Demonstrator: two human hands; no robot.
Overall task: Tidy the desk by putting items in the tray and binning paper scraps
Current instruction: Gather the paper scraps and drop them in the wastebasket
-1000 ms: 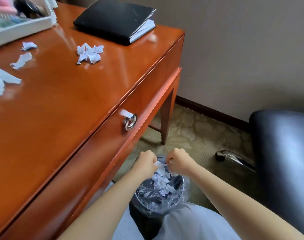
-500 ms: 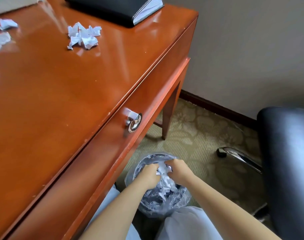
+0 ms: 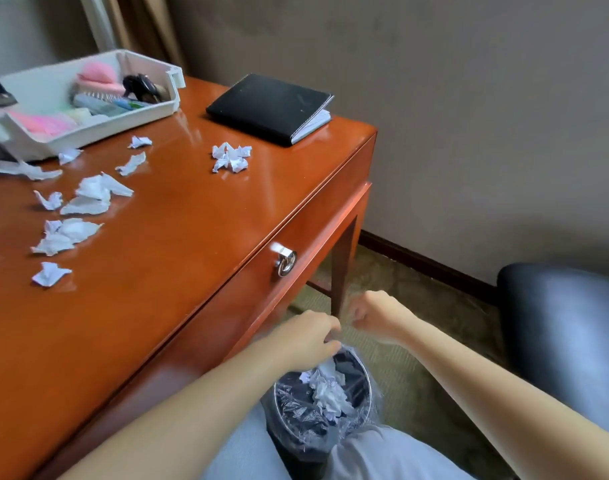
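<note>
The worktop is seen slanting across the left half of the frame, its front edge running from the lower left up to a corner at centre right. A wide bare band is left between that edge and the paper scraps. These are strewn over the left and upper middle of the surface, one tight cluster lying apart from the rest, near the notebook. The notebook's long axis is laid left to right, with its page edge turned to the lower right.

The tray is set at the upper left, its long axis left to right and its low front wall towards the scraps. Several items are held in it.

Below the drawer pull, the bin stands upright on the carpet at lower centre, close beside the drawer front. Crumpled paper is heaped inside it. A strip of open carpet is left between the desk leg and the chair at the right.

Both hands are held just above the bin's far rim, near each other. The left hand is blurred, its fingers bent downward; whether anything is pinched cannot be told. The right hand is curled into a loose fist, and nothing is seen in it.
</note>
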